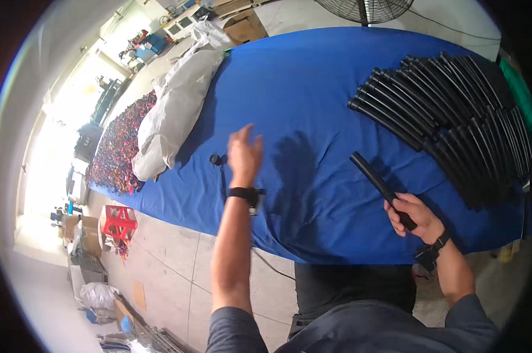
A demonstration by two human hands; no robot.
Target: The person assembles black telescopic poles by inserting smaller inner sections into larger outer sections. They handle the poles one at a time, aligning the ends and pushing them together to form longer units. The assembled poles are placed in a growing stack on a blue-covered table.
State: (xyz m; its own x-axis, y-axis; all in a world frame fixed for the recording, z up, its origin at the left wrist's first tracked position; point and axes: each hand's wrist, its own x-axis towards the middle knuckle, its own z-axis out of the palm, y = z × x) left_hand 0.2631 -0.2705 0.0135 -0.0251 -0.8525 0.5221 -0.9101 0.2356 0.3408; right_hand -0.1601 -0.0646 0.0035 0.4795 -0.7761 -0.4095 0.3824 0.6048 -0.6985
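Note:
My right hand (pixel 412 215) is closed around the lower end of a black tube (pixel 372 177), which points up and to the left above the blue cloth. My left hand (pixel 245 154) hovers over the cloth with its fingers apart and nothing visible in it. Its spread-fingered shadow falls to the right. Just left of that hand sits a small round black piece (pixel 216 159); it looks like a cap, though its kind is hard to make out. Many similar black tubes (pixel 422 97) lie side by side in overlapping rows on the right of the table.
Blue cloth (pixel 278 70) covers the table. A white sack (pixel 180 103) lies along its left side, beside a heap of small multicoloured pieces (pixel 120 141). On the floor stand a red stool (pixel 119 222) and cardboard boxes (pixel 245 26). A fan (pixel 366 7) is beyond the far edge.

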